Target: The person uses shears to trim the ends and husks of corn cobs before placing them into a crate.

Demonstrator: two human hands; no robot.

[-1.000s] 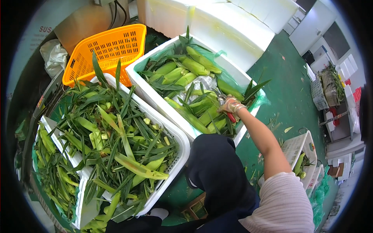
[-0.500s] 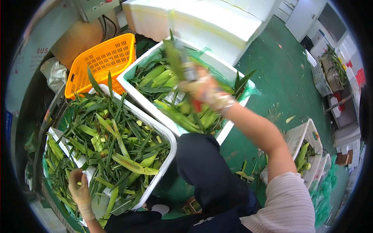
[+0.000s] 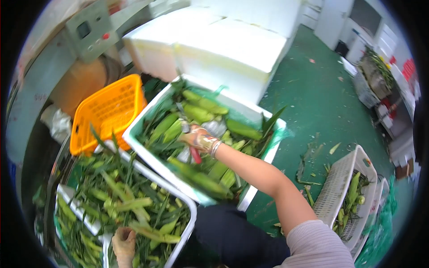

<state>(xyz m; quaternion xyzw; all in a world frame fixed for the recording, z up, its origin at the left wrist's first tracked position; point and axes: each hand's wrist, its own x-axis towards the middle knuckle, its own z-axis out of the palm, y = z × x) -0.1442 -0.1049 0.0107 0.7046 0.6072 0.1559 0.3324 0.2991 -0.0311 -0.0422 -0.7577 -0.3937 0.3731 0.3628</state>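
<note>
My right hand [image 3: 201,139], in a patterned glove, reaches into a white foam box [image 3: 147,148] of green corn ears in husk. It is closed round a red-handled metal tool [image 3: 195,155]; its blade end points up and away, and blur hides its exact kind. Beneath and around it lie corn ears [image 3: 196,112] and a clear plastic bag [image 3: 215,128]. My left hand [image 3: 124,243], in a pale glove, is curled over the near side of a white tub [image 3: 190,214] heaped with corn husks and leaves [image 3: 134,204]. Nothing shows in its fingers.
An orange basket [image 3: 80,120] stands behind the tub. Large white foam boxes [image 3: 223,49] block the far side. To the right a white crate [image 3: 333,192] holds corn, beside green plastic film [image 3: 380,236]. Scraps lie on the green floor [image 3: 304,102]. A control box [image 3: 91,31] is far left.
My right hand has come down and left into the corn box with the tool. My left hand has shifted right over the husks and curled tighter. The whole view has tilted.
</note>
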